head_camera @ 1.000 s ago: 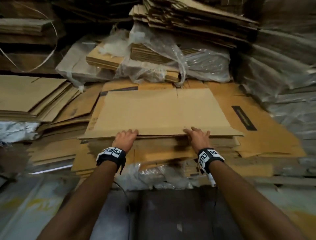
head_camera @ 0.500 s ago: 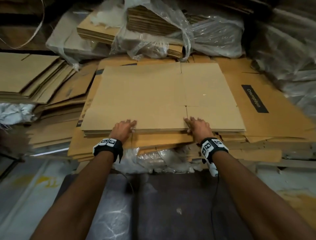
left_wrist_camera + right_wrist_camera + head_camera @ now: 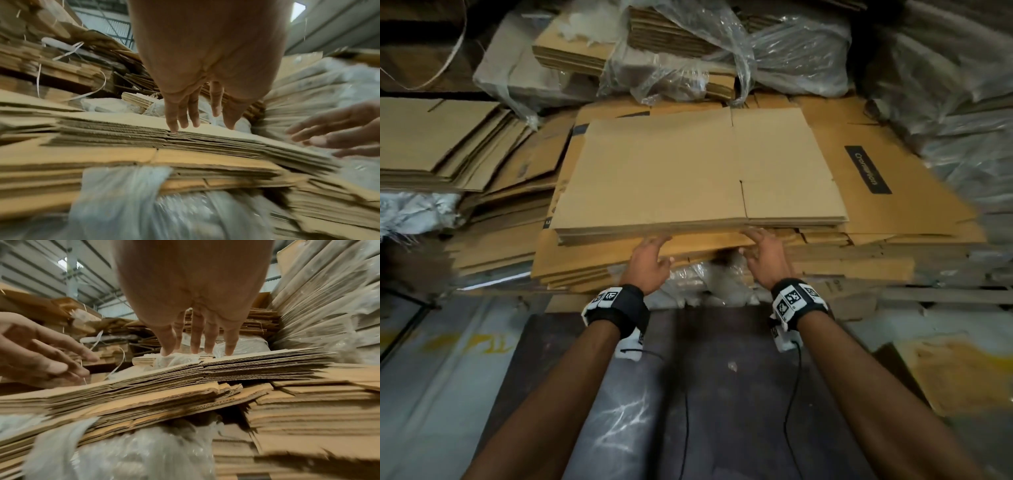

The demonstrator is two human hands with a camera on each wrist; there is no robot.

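Observation:
A stack of flattened cardboard boxes [image 3: 698, 171] lies on a bigger cardboard pile in front of me. Both hands are at its near edge with straight, spread fingers and hold nothing. My left hand [image 3: 652, 248] is at the middle of the front edge; in the left wrist view the left hand [image 3: 195, 112] touches the top corrugated edge [image 3: 144, 129] with a fingertip. My right hand [image 3: 763, 248] is a little to the right. In the right wrist view the right hand [image 3: 197, 342] has its fingertips just over the stack's top edge [image 3: 257, 356].
Plastic-wrapped cardboard bundles [image 3: 722, 51] sit behind the stack. Another cardboard pile [image 3: 441, 144] lies to the left. A large sheet with a black label [image 3: 868, 169] is on the right. Crumpled plastic film [image 3: 705, 281] sticks out under the pile. A dark mat [image 3: 722, 394] covers the floor.
Both hands have come off the stack's top front edge and drawn slightly back, their fingers now straightened. The view has moved closer and tilted down.

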